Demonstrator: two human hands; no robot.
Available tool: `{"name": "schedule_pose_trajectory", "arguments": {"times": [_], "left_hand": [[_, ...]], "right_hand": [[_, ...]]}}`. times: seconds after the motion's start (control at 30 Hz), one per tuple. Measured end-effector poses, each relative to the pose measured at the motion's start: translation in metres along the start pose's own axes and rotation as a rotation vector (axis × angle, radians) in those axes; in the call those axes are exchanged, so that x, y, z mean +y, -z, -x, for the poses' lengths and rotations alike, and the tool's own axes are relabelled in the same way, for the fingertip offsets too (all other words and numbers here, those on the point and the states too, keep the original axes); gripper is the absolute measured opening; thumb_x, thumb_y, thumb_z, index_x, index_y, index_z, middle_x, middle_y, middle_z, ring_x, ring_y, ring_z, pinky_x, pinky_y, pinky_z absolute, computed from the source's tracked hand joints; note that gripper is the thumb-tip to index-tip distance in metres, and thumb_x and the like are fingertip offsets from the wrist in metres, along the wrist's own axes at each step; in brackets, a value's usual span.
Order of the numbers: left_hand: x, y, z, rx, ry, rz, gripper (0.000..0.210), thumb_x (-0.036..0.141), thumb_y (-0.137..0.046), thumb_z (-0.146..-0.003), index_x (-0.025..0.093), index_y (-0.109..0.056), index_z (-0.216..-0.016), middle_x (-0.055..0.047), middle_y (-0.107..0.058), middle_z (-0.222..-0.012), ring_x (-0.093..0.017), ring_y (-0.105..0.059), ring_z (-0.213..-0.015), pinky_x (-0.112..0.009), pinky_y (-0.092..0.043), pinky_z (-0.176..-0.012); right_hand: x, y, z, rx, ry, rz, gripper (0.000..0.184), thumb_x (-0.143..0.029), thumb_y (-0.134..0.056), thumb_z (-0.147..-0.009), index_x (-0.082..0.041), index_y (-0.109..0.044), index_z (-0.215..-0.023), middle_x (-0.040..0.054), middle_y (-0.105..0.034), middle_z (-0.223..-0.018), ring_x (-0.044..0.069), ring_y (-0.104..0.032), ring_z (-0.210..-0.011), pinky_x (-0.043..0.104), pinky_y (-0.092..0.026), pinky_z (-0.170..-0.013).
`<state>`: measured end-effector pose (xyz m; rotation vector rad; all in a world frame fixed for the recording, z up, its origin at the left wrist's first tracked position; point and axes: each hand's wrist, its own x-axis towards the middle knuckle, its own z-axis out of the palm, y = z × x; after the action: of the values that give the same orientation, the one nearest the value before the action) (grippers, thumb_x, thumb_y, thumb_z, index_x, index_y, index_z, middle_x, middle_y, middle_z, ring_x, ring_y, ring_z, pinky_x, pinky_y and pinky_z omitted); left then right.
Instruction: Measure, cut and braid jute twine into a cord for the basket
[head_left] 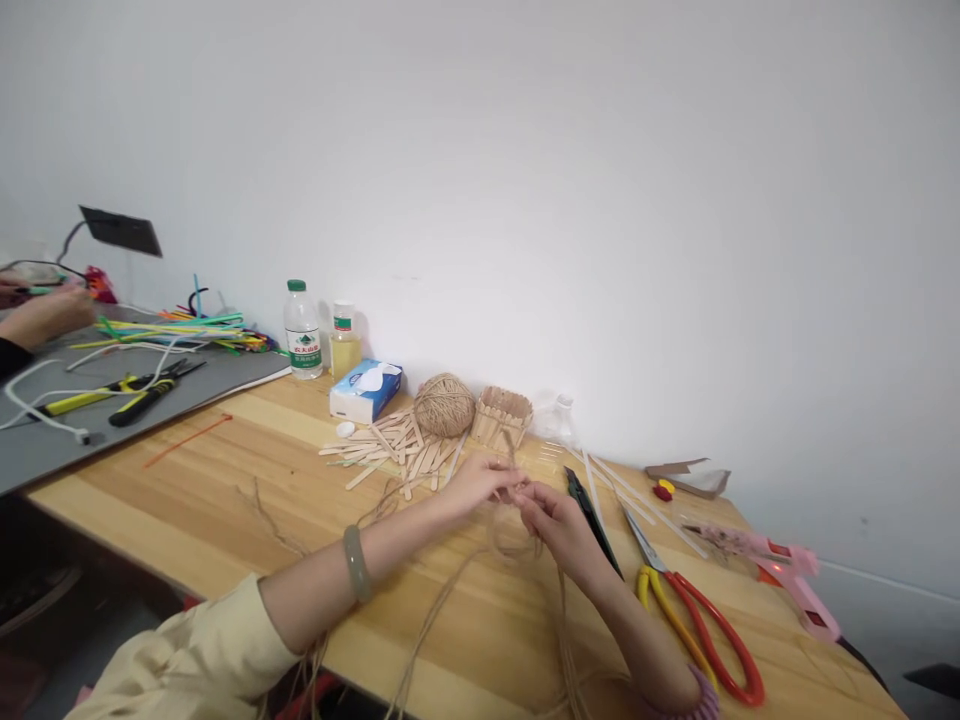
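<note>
Lengths of brown jute twine (435,610) run from my fingers down over the table's front edge. My left hand (486,478) pinches the twine, thumb and forefinger together, and a short twine end sticks up above it. Close against it, my right hand (551,515) also pinches the twine, with a loose loop hanging below. The exact crossing of the strands between the fingertips is too small to make out. Behind my hands are a ball of twine (444,405), a small box of craft sticks (504,415) and a heap of loose craft sticks (397,450).
Right of my hands lie a utility knife (592,515), scissors (694,630), clear glue sticks (637,495) and a pink glue gun (787,570). Bottles (303,335) and a tissue pack (366,392) stand by the wall. At far left, another person's hand (56,312) works near pipe cleaners and pliers (146,392).
</note>
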<state>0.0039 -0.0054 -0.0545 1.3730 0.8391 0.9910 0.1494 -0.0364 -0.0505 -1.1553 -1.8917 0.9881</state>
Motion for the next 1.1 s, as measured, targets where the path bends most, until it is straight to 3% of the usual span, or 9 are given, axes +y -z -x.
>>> {"name": "schedule_pose_trajectory", "arguments": {"times": [0.17,0.37,0.73,0.9,1.0,1.1], "left_hand": [[0.006,0.014,-0.003,0.057,0.049,0.112,0.034,0.043,-0.063,-0.063,0.009,-0.063,-0.068,-0.002,-0.056,-0.058,-0.008,-0.044,-0.05,-0.022,-0.033,-0.052],[0.016,0.03,-0.007,0.169,-0.015,0.145,0.034,0.044,-0.066,-0.061,0.011,-0.058,-0.059,0.001,-0.051,-0.05,-0.009,-0.047,-0.049,-0.022,-0.037,-0.052],[0.024,0.026,-0.003,0.214,-0.057,0.126,0.026,0.035,-0.062,-0.067,0.01,-0.06,-0.06,-0.002,-0.059,-0.052,-0.008,-0.048,-0.048,-0.02,-0.037,-0.05],[0.025,0.034,-0.005,0.136,-0.006,0.091,0.038,0.046,-0.061,-0.068,0.008,-0.062,-0.067,-0.005,-0.062,-0.059,-0.008,-0.051,-0.049,-0.02,-0.038,-0.05],[0.025,0.034,-0.003,0.077,0.057,0.04,0.053,0.058,-0.05,-0.071,0.007,-0.062,-0.08,-0.009,-0.066,-0.071,-0.008,-0.051,-0.043,-0.02,-0.036,-0.044],[0.025,0.026,0.002,-0.122,0.149,-0.084,0.054,0.06,-0.05,-0.07,0.01,-0.06,-0.088,-0.01,-0.067,-0.081,-0.007,-0.049,-0.04,-0.02,-0.034,-0.04]], "right_hand": [[-0.01,-0.003,0.006,-0.146,0.032,-0.061,0.037,-0.047,-0.048,-0.079,-0.016,-0.042,-0.058,-0.0039,-0.037,-0.052,0.008,-0.033,-0.05,0.021,-0.025,-0.049],[-0.009,-0.005,0.009,-0.237,0.034,-0.104,0.036,-0.047,-0.048,-0.08,-0.016,-0.045,-0.062,-0.0033,-0.041,-0.052,0.009,-0.037,-0.05,0.021,-0.029,-0.05],[-0.013,-0.009,0.014,-0.38,0.053,-0.09,0.034,-0.042,-0.051,-0.081,-0.015,-0.047,-0.06,-0.0026,-0.046,-0.053,0.008,-0.039,-0.048,0.02,-0.029,-0.047],[-0.005,-0.009,0.01,-0.236,0.069,-0.113,0.038,-0.046,-0.052,-0.079,-0.015,-0.049,-0.057,-0.0014,-0.047,-0.053,0.009,-0.042,-0.052,0.021,-0.032,-0.053],[0.002,-0.005,0.005,-0.118,0.019,-0.128,0.041,-0.05,-0.049,-0.079,-0.015,-0.048,-0.056,-0.0025,-0.044,-0.051,0.008,-0.036,-0.048,0.021,-0.029,-0.048],[0.004,0.0,0.002,-0.006,-0.025,-0.135,0.042,-0.05,-0.047,-0.079,-0.016,-0.044,-0.055,-0.0045,-0.035,-0.049,0.007,-0.027,-0.044,0.02,-0.021,-0.044]]}}
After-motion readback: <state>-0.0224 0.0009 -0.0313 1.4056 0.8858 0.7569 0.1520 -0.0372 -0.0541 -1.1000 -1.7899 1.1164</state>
